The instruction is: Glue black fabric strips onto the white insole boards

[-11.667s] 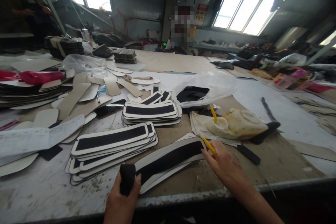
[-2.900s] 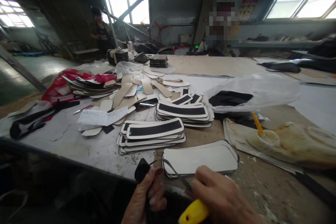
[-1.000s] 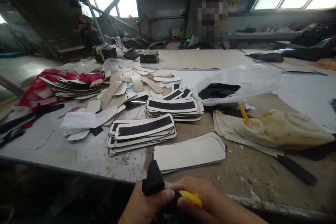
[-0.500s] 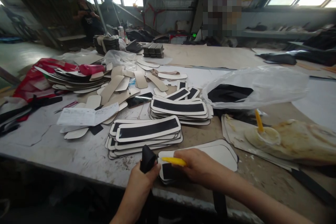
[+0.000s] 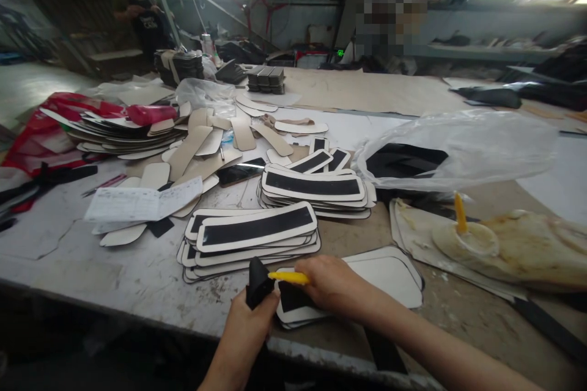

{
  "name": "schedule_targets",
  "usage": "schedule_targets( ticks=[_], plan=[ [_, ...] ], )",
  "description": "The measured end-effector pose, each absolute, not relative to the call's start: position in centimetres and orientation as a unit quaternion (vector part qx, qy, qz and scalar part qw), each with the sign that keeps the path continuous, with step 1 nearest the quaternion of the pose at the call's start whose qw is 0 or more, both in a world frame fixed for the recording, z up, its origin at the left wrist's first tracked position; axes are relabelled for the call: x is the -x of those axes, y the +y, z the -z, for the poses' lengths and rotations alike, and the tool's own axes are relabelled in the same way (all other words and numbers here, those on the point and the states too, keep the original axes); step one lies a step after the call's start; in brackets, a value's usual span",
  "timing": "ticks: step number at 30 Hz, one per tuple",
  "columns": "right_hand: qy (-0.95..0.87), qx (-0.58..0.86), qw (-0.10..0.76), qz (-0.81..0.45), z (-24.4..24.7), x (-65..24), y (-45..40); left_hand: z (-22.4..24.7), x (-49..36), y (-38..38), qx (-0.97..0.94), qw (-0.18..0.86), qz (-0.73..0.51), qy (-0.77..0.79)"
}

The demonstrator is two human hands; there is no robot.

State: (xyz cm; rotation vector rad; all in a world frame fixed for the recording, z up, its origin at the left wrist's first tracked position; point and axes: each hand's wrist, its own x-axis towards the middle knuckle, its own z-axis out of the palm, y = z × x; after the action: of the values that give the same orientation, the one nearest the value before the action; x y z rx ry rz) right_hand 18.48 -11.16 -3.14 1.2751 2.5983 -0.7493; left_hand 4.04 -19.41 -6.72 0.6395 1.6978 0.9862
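My left hand point(image 5: 245, 333) is closed around a folded black strip point(image 5: 257, 278) at the table's front edge, its bent end sticking up above the thumb. In the fingers of my right hand point(image 5: 332, 284) is a yellow stick point(image 5: 290, 277), flat and plastic-looking, its tip at the black strip; contact is hard to tell. Beneath my right hand lies a pile of white curved panels point(image 5: 389, 272), the top one partly covered by black material point(image 5: 291, 298). Left of it, a stack of white panels with black centres point(image 5: 257, 229) rests near my left hand.
Behind stands a second stack of such panels point(image 5: 314, 184). At right are a glue-smeared tub point(image 5: 472, 241) with another yellow stick point(image 5: 460, 214) and a clear plastic bag point(image 5: 495, 146). A phone point(image 5: 241, 172), papers point(image 5: 142, 203) and beige pieces point(image 5: 190, 153) lie leftward. People stand beyond the table.
My right hand has moved slightly left, bringing the yellow stick's tip up to the black strip. The left hand keeps its hold on the strip. The camera view has shifted a little.
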Motion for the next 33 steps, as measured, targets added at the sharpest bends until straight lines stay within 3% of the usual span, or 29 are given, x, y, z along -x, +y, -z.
schedule_targets(
  ticks=[14,20,26,33],
  plan=[
    [0.863,-0.448,0.068,0.224,2.7,-18.5,-11.9,8.2,-4.3,-18.7,-0.267,0.463,-0.421,0.732],
    [0.816,-0.509,0.128,0.242,0.7,-25.9,-13.3,8.0,-3.4,-18.8,-0.242,0.506,-0.402,0.724],
    [0.746,-0.596,0.025,0.295,0.4,-31.3,-14.2,7.2,-3.9,-19.0,-0.236,0.509,-0.380,0.736],
    [0.685,-0.702,0.090,0.171,1.6,-30.3,-14.5,7.2,-4.1,-19.3,-0.226,0.499,-0.349,0.760]
  ],
)
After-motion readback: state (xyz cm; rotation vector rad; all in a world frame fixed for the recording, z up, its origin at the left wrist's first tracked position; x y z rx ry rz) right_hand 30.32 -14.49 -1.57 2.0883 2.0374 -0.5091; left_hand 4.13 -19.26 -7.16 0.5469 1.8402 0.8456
